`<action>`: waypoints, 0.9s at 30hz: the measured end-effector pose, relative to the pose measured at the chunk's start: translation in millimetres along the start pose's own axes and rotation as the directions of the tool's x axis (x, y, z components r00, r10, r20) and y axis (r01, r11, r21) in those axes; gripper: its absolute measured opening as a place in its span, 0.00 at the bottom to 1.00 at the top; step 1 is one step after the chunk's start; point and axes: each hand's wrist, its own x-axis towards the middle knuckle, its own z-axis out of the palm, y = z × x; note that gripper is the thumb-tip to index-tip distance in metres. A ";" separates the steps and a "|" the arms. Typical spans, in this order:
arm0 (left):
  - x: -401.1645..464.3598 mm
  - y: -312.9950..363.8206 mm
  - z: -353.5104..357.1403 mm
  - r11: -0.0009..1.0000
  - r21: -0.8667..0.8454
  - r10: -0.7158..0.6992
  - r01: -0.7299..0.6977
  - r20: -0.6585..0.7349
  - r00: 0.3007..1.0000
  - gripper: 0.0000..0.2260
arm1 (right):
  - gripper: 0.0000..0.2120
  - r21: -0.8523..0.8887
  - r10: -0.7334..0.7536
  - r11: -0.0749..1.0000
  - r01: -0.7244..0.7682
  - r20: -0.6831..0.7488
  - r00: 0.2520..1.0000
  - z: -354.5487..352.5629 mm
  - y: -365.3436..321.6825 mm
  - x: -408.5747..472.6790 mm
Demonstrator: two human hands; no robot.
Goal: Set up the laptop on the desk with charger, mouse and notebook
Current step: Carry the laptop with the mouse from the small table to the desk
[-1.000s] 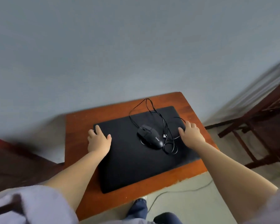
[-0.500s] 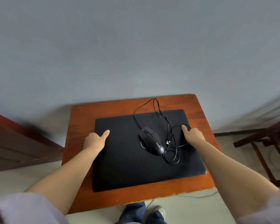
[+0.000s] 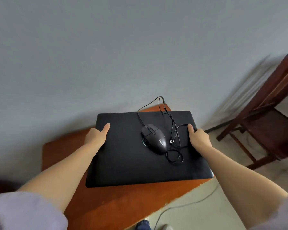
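Observation:
A closed black laptop point(image 3: 126, 155) is held above a small brown wooden desk point(image 3: 106, 205), its far and right edges reaching past the desk top. My left hand point(image 3: 96, 135) grips its left edge with the thumb on the lid. My right hand point(image 3: 199, 138) grips the right edge the same way. A black wired mouse point(image 3: 155, 138) lies on the lid, its cable point(image 3: 173, 130) looped loosely beside it with the USB plug point(image 3: 171, 141) showing. No charger or notebook is in view.
A grey wall stands right behind the desk. A dark wooden chair point(image 3: 264, 127) is at the right on the pale floor. A thin cable point(image 3: 186, 205) runs along the floor below the desk's front edge. My shoes point(image 3: 143, 225) show at the bottom.
Both hands went from lying flat on the lid to gripping its side edges. The laptop has come up off the desk and shifted right and toward the wall, with the mouse riding on it.

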 end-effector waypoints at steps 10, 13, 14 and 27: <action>-67.6 148.6 101.1 0.924 0.011 0.355 -0.381 0.337 0.872 0.35 | 0.32 0.226 0.372 0.921 -0.317 -0.267 0.889 -107.4 142.3 -44.3; -113.3 189.9 143.3 0.879 0.015 0.419 -0.476 0.452 0.788 0.35 | 0.31 0.302 0.488 0.865 -0.401 -0.321 0.812 -136.3 198.2 -71.2; -131.1 202.2 158.2 0.861 0.014 0.440 -0.508 0.481 0.758 0.34 | 0.31 0.329 0.526 0.843 -0.426 -0.333 0.782 -145.5 216.9 -80.9; -401.6 297.0 347.0 0.708 -0.058 0.529 -0.704 0.703 0.475 0.35 | 0.33 0.472 0.760 0.650 -0.596 -0.394 0.517 -288.6 462.9 -162.4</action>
